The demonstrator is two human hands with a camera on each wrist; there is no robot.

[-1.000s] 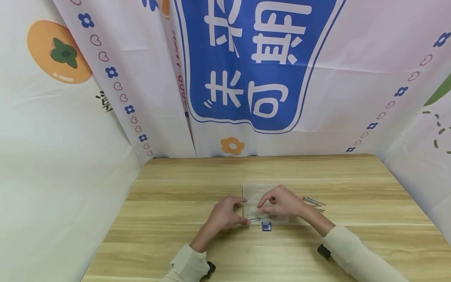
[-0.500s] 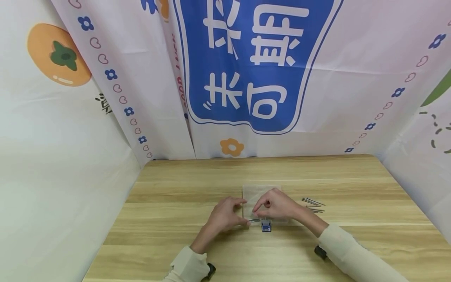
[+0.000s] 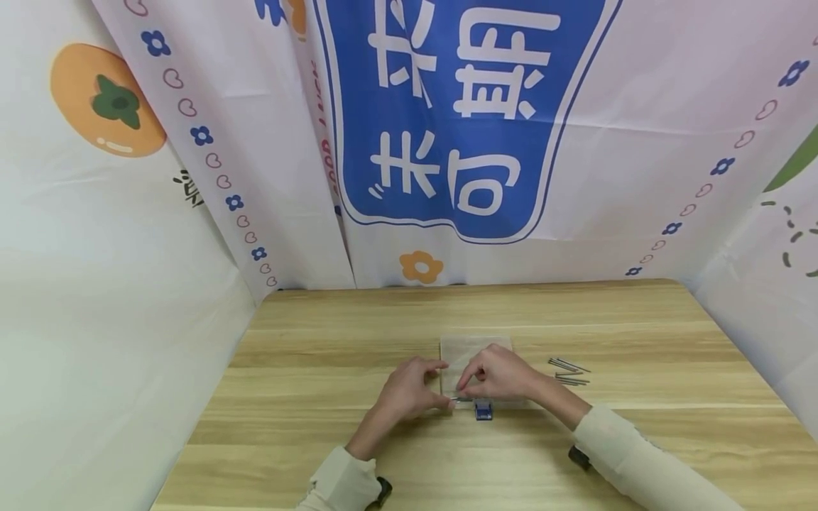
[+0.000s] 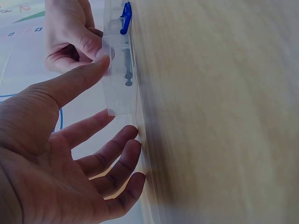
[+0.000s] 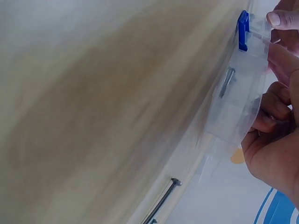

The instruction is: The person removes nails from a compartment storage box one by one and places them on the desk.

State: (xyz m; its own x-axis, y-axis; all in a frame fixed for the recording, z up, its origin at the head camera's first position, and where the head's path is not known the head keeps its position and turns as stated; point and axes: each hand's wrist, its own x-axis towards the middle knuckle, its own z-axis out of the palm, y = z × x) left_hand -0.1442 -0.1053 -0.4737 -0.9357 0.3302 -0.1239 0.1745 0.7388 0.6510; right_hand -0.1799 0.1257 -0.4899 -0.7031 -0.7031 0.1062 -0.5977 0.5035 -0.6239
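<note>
A clear plastic box (image 3: 479, 348) with a blue latch (image 3: 483, 410) on its front lies on the table. My left hand (image 3: 412, 387) holds its left front corner, thumb at the front wall and index finger at the left side; the other fingers (image 4: 128, 161) spread beside it. Low in the front of the box, nails (image 4: 128, 67) show through the clear wall. My right hand (image 3: 501, 372) reaches over the box, thumb and index finger brought together close to the nails. Its fingertips are partly hidden, so whether they pinch a nail is unclear.
Several loose nails (image 3: 569, 372) lie on the wooden table (image 3: 319, 426), right of the box. A printed cloth (image 3: 575, 241) hangs behind the table's back edge, with more cloth at both sides.
My right hand has moved slightly left and toward the front of the box, its fingertips lower and nearer the nails there. My left hand stays at the corner.
</note>
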